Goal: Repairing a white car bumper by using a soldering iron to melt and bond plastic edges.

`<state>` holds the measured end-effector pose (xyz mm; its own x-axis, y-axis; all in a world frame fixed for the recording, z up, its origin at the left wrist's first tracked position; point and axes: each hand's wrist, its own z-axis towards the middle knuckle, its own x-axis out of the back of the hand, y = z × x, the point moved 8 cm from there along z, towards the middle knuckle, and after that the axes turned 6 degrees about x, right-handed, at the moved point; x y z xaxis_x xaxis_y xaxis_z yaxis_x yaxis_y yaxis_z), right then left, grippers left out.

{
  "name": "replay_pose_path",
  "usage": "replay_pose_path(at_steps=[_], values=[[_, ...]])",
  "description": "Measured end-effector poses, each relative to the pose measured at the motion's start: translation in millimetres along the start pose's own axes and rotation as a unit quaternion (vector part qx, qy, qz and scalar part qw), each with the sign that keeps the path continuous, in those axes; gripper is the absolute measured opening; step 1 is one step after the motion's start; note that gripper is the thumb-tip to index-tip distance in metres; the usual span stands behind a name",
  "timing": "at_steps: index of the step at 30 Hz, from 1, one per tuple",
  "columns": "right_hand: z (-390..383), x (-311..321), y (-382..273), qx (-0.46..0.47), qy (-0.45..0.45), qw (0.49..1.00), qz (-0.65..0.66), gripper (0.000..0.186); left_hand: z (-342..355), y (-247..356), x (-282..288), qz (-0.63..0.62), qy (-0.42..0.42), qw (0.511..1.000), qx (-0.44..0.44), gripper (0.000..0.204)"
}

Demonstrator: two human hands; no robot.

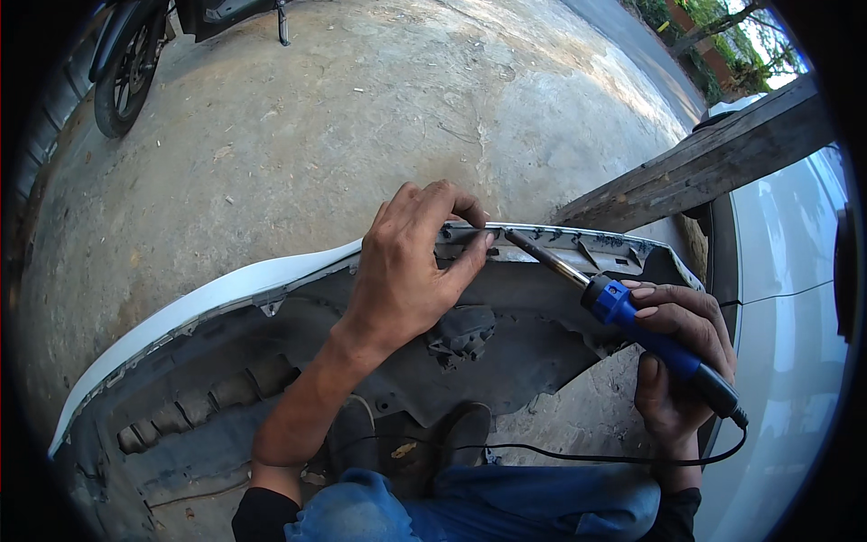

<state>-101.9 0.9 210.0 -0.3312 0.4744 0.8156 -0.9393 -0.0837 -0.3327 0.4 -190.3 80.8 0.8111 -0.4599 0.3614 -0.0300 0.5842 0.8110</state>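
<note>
A large car bumper (199, 298) with a white outer edge and dark inner side lies across my view. My left hand (406, 271) grips its upper rim, index finger and thumb curled at the edge. My right hand (677, 352) is wrapped around a blue soldering iron (664, 348) with a black cord. The iron's metal tip rests at the rim, just right of my left fingertips, where dark marks run along the edge. A black plastic part (461, 334) sits on the bumper's inner side below my left hand.
A weathered wooden beam (677, 172) slants behind the bumper's right end. A white car (786, 361) stands at the right. A motorbike (135, 68) is parked on the concrete ground (316, 117) at the upper left. My shoes and jeans (542, 497) are below the bumper.
</note>
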Motion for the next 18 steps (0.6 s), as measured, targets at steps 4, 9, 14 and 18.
replay_pose_path(at_steps=[4, 9, 14, 18], values=[[-2.2, 0.5, 0.8, -0.012, 0.033, 0.999, -0.002, 0.027, 1.3, 0.5, -1.3, -0.006, 0.012, 1.000, -0.003, 0.021], [-4.8, -1.1, 2.1, -0.022, 0.050, 0.998, 0.012, 0.028, -1.5, -2.0, -1.5, -0.010, 0.021, 1.000, -0.007, 0.020], [-5.9, 0.0, 2.4, -0.028, 0.060, 0.998, 0.021, 0.028, -1.3, 2.1, -0.9, -0.002, 0.020, 1.000, -0.012, 0.020], [-7.1, -2.0, 4.2, -0.036, 0.069, 0.996, 0.033, 0.029, -1.4, 1.3, -0.6, -0.003, 0.023, 1.000, -0.013, 0.019]])
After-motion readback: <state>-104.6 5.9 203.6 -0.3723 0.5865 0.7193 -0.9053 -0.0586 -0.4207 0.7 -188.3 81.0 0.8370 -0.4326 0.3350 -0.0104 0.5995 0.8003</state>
